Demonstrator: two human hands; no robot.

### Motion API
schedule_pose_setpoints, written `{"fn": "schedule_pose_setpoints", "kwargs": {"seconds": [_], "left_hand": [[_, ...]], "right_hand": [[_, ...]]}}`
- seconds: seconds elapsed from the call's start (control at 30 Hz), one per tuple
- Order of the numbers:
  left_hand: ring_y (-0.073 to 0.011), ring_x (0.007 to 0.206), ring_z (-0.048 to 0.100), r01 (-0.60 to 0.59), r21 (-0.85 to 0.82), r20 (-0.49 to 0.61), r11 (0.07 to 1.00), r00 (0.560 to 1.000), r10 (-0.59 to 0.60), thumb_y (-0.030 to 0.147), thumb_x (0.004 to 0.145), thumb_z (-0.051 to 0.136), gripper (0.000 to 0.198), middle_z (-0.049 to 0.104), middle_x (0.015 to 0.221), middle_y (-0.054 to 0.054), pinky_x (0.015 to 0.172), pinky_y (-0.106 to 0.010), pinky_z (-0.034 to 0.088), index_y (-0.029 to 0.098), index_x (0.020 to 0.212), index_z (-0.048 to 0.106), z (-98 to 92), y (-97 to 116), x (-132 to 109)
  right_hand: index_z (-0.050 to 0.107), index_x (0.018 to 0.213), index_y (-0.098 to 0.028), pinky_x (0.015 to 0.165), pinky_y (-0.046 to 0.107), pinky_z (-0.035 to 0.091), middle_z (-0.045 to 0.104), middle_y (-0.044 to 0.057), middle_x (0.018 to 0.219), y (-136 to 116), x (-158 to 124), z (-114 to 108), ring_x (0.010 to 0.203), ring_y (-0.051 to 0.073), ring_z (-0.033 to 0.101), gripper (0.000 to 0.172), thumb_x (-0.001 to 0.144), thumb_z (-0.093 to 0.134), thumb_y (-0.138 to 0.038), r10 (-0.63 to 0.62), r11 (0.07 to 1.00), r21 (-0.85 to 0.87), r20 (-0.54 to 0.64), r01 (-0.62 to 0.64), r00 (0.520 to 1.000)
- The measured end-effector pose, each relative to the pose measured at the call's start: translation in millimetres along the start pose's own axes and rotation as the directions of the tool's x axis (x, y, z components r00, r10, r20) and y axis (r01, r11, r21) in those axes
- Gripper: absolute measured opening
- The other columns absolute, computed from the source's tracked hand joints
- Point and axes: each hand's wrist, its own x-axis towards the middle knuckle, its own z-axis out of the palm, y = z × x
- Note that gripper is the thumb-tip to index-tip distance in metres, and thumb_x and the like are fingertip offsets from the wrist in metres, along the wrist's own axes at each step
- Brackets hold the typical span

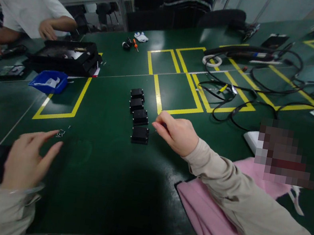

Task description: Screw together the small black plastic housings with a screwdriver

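Note:
My left hand [28, 157] reaches over the green table, thumb and forefinger apart. Its forefinger tip is at a small pile of screws [60, 133], and nothing shows between the fingers. My right hand [177, 133] is closed in a pinch just right of a row of black rectangular modules. What that pinch holds, if anything, is hidden. The nearest black module [140, 135] stands slightly apart from the others, such as the far module [137, 93]. Small bright screw-like bits show at the modules' edges.
A blue bin [49, 81] and a black case [66, 56] stand at left, where a co-worker's hands [49, 29] are busy. Black cables [236, 97] sprawl at right. Pink cloth [209, 216] lies under my right forearm. An orange-handled tool [135, 45] lies far off.

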Motion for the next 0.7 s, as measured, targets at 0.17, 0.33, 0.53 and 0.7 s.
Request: {"fn": "schedule_pose_setpoints", "kwargs": {"seconds": [0.17, 0.33, 0.53, 0.7], "left_hand": [[-0.0268, 0.109, 0.055, -0.348, -0.202, 0.092, 0.915, 0.924, 0.371, 0.039, 0.092, 0.052, 0.041, 0.054, 0.118, -0.009, 0.093, -0.044, 0.049, 0.025, 0.13, 0.049, 40.6, 77, 45], [-0.0274, 0.112, 0.053, -0.463, -0.306, 0.134, 0.832, 0.844, 0.519, 0.031, 0.089, 0.058, 0.044, 0.053, 0.125, -0.01, 0.094, -0.045, 0.048, 0.025, 0.131, 0.047, 69.3, 121, 71], [-0.0276, 0.111, 0.053, -0.422, -0.34, 0.152, 0.84, 0.857, 0.492, 0.03, 0.087, 0.061, 0.044, 0.055, 0.123, -0.009, 0.093, -0.044, 0.047, 0.023, 0.129, 0.049, 90.6, 124, 77], [-0.0267, 0.11, 0.054, -0.322, -0.421, 0.203, 0.848, 0.878, 0.434, 0.032, 0.087, 0.062, 0.044, 0.057, 0.119, -0.009, 0.093, -0.043, 0.046, 0.023, 0.129, 0.049, 98.7, 119, 76]], "right_hand": [[0.055, 0.097, -0.019, 0.054, 0.023, 0.026, 0.058, 0.0, 0.068, 1, 0, 3, 0.054, 0.012, 0.049, 0.028, 0.097, 0.033, -0.036, -0.017, 1.0, 0.02, 0.0, 0.017, 1.0], [0.054, 0.099, -0.019, 0.054, 0.023, 0.027, 0.06, 0.001, 0.069, 1, 0, 3, 0.056, 0.013, 0.052, 0.026, 0.096, 0.035, -0.035, -0.016, 1.0, 0.019, 0.001, 0.016, 1.0], [0.054, 0.1, -0.019, 0.055, 0.023, 0.028, 0.062, 0.002, 0.072, -1, -1, 1, 0.057, 0.014, 0.053, 0.025, 0.096, 0.034, -0.034, -0.012, 1.0, 0.029, 0.004, 0.012, 1.0], [0.052, 0.103, -0.018, 0.055, 0.022, 0.028, 0.062, 0.001, 0.073, -1, -1, 2, 0.057, 0.013, 0.053, 0.024, 0.096, 0.034, -0.032, -0.023, 0.998, 0.056, -0.012, 0.023, 1.0]]}}
